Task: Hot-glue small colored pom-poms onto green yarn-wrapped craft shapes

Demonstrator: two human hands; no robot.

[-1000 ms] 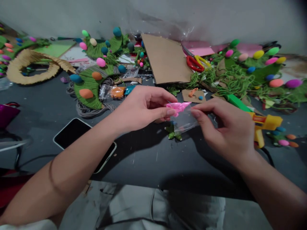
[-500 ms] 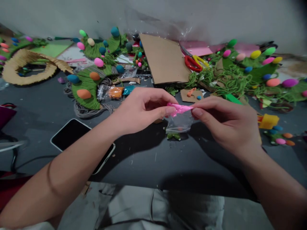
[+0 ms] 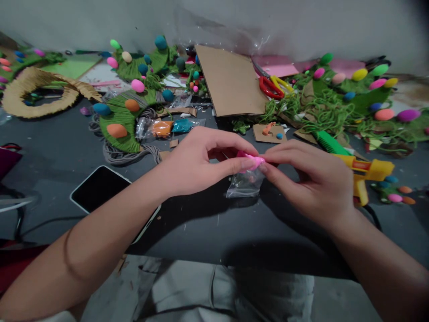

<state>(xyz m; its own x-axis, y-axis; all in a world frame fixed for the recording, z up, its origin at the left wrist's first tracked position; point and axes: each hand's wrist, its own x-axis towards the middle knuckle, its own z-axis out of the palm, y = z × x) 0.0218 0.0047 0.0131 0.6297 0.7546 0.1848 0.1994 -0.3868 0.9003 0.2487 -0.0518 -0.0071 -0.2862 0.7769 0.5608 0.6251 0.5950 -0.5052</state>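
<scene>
A lump of bright pink modelling clay [image 3: 253,162] is pinched between both hands at the centre. My left hand [image 3: 197,163] closes thumb and fingers on its left side. From the right, my right hand [image 3: 311,181] grips the other end with its fingertips. Below the clay hangs a small clear plastic bag [image 3: 244,185]; whether the clay is partly inside it is hard to see. Beyond the left hand lie an orange clay packet [image 3: 162,129] and a teal clay packet [image 3: 182,125]. A cardboard scrap [image 3: 268,134] with orange and blue bits sits just beyond the hands.
A yellow glue gun [image 3: 375,170] lies beside my right hand, and a phone [image 3: 100,188] is partly under my left forearm. Red and yellow scissors [image 3: 272,87] rest by a cardboard sheet [image 3: 231,82]. Green yarn-wrapped pieces [image 3: 122,120] with coloured balls line the back.
My hands have come closer together, and the pink clay between them is more bunched up. My right hand has shifted left, uncovering more of the glue gun. The bag hangs slightly lower.
</scene>
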